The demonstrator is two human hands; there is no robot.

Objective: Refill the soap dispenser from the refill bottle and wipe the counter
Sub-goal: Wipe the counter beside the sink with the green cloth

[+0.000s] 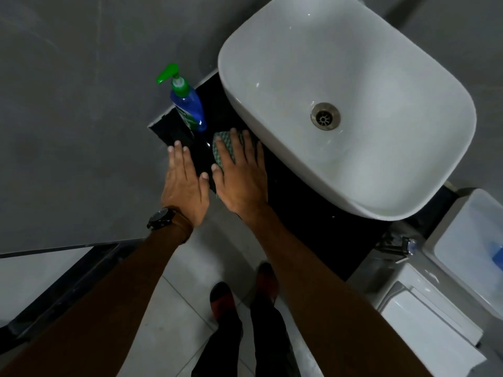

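Black glossy surface (304, 208) runs under a white basin (326, 85) w/ a metal drain (325, 116); basin sits toward the right, bare strip of surface to its left. Soap dispenser (187, 104), blue bottle w/ green pump head, stands upright at the far left corner of the surface, close to the grey wall (68, 104), just beside the basin's left side. Label on it too small to read.

Right hand (241, 175) lies flat, palm down, on a green patterned cloth (221, 148) spread on the surface btwn dispenser and basin. Grip of the right hand: fingers spread and pressed down on the cloth, not pinching it; cloth shows past the fingertips and along the thumb side. Little-finger side is right by the basin's lower wall; contact can't be told.

Left hand (185, 183) is flat too, fingers straight and nearly together, holding nothing, at the near left edge of the surface; thumb tip just beside the right thumb. Whether the palm touches the surface can't be told. Black watch (161, 219) on the left wrist.

Below: pale tiled floor (174, 308), 2 dark shoes w/ red, dark trousers. White toilet (449, 295) lower right, w/ a metal fitting beside it.
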